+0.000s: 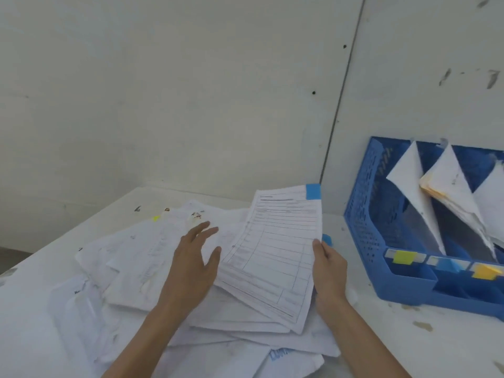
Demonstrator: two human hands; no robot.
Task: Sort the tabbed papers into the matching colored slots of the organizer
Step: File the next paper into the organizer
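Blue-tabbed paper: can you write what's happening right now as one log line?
right hand: grips blue-tabbed paper by its edge | left hand: open above paper pile | blue organizer: at right, paper not yet slotted

left hand (191,257) bare | left forearm (152,323) uncovered to frame edge | right hand (330,271) bare | right forearm (360,331) uncovered to frame edge

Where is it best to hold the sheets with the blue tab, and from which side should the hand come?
Probably the right long edge, from the right, where the right hand pinches it now. The blue-tabbed sheets are raised off the pile there, so that edge is free, and the blue tab at the far corner is left uncovered.
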